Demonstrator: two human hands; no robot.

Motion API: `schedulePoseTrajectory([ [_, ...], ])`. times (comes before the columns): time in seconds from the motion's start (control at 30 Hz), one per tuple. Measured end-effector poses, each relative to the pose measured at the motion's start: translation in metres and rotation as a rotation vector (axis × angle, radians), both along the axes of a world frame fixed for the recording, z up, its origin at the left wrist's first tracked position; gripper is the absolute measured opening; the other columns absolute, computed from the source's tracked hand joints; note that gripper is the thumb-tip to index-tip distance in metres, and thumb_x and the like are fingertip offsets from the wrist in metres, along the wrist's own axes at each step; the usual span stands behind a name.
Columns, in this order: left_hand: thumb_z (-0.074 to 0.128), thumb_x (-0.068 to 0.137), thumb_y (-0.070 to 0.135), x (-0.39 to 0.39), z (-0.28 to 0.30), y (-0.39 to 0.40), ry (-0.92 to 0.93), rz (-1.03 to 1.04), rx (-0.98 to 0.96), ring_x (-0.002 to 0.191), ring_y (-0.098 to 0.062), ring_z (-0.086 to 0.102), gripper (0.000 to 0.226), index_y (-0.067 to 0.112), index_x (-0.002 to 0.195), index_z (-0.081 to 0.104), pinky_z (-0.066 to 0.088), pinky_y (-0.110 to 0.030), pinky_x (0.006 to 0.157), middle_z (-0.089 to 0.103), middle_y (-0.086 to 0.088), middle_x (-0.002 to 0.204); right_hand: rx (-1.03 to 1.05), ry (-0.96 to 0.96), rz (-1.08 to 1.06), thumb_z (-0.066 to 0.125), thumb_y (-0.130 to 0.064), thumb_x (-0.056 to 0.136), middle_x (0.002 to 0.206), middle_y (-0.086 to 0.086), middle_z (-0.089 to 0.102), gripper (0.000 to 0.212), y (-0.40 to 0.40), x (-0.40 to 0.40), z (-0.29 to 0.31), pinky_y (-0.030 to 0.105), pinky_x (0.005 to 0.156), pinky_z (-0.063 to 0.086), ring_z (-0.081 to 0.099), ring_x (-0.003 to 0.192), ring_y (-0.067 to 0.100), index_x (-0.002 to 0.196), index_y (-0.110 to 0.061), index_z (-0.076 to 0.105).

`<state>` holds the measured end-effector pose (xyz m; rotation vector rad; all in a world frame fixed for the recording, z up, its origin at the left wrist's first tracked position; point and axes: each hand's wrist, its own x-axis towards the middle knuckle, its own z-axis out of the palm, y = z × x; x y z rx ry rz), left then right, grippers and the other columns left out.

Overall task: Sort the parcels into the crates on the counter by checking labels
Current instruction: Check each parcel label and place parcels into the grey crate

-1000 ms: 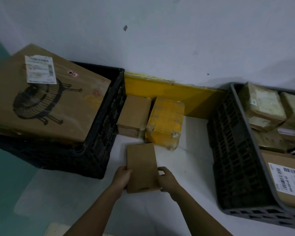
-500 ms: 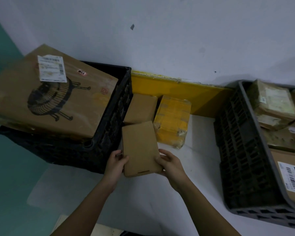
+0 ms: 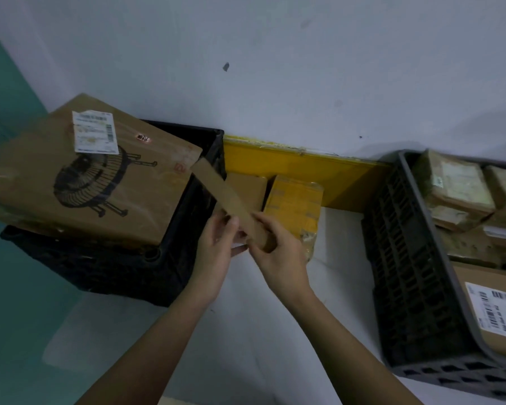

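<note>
A thin flat brown parcel (image 3: 227, 197) is held up over the counter, turned nearly edge-on and slanting toward the upper left. My right hand (image 3: 278, 249) grips its near end and my left hand (image 3: 216, 244) holds it from the left side. Behind it a small brown box (image 3: 250, 188) and a yellow-taped parcel (image 3: 295, 206) lie on the white counter (image 3: 246, 317). A black crate (image 3: 170, 258) at the left carries a big cardboard box (image 3: 100, 176) with a white label. A grey crate (image 3: 406, 273) at the right holds several parcels.
A yellow strip (image 3: 298, 168) runs along the foot of the white wall behind the counter. The big box overhangs the black crate's rim. A labelled parcel (image 3: 494, 314) lies at the near end of the grey crate. A teal surface borders the left side.
Both hands have lifted the flat parcel off the counter and turned it from lying face-up to nearly edge-on, tilted toward the black crate.
</note>
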<state>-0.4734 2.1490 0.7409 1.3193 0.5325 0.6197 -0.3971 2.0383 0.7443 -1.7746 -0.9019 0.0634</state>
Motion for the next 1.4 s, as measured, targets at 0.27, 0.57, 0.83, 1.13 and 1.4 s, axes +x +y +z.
schedulePoseTrajectory([
  [0.27,0.060,0.098,0.026,0.010,0.006,0.022,0.025,0.084,-0.205,0.105,-0.020,0.071,0.036,0.023,0.134,0.058,0.059,-0.036,0.077,0.073,-0.002,0.118,-0.049,-0.230,0.082,0.068,-0.014,0.093,0.135,-0.006,0.060,0.035,0.001,-0.003,0.003,0.023,0.102,0.045,0.040,0.124,-0.008,0.128,-0.018,0.065],
  [0.57,0.069,0.087,0.030,0.003,0.011,0.040,-0.031,-0.031,-0.255,0.112,-0.026,0.068,0.053,0.018,0.137,0.057,0.057,-0.044,0.085,0.071,-0.005,0.124,0.009,0.489,-0.113,0.057,-0.033,0.099,0.126,-0.007,0.057,0.041,0.001,0.018,0.017,0.014,0.062,0.055,0.064,0.096,0.005,0.138,-0.032,0.043],
  [0.83,0.065,0.094,0.032,0.003,0.025,0.074,-0.030,0.066,-0.118,0.097,-0.016,0.073,0.030,0.022,0.122,0.064,0.059,-0.031,0.066,0.075,0.001,0.110,0.056,0.592,-0.087,0.057,-0.019,0.101,0.104,-0.001,0.071,0.022,-0.016,0.053,0.031,0.020,0.064,0.057,0.070,0.093,0.013,0.116,-0.034,0.062],
  [1.13,0.077,0.072,0.042,0.010,0.029,0.086,0.086,-0.059,-0.038,0.094,-0.019,0.073,0.037,0.029,0.106,0.071,0.060,-0.031,0.061,0.074,-0.001,0.107,0.025,0.604,-0.121,0.067,-0.029,0.094,0.120,0.002,0.059,0.042,-0.043,0.100,0.054,0.025,0.069,0.058,0.067,0.102,0.019,0.134,-0.028,0.052],
  [1.4,0.069,0.092,0.028,0.053,0.012,0.013,0.084,-0.080,-0.065,0.100,-0.022,0.073,0.039,0.017,0.127,0.059,0.062,-0.039,0.069,0.073,-0.006,0.115,0.026,0.457,-0.291,0.066,-0.029,0.096,0.119,-0.005,0.064,0.055,-0.104,0.119,0.054,0.029,0.070,0.057,0.064,0.105,0.011,0.146,-0.028,0.044],
])
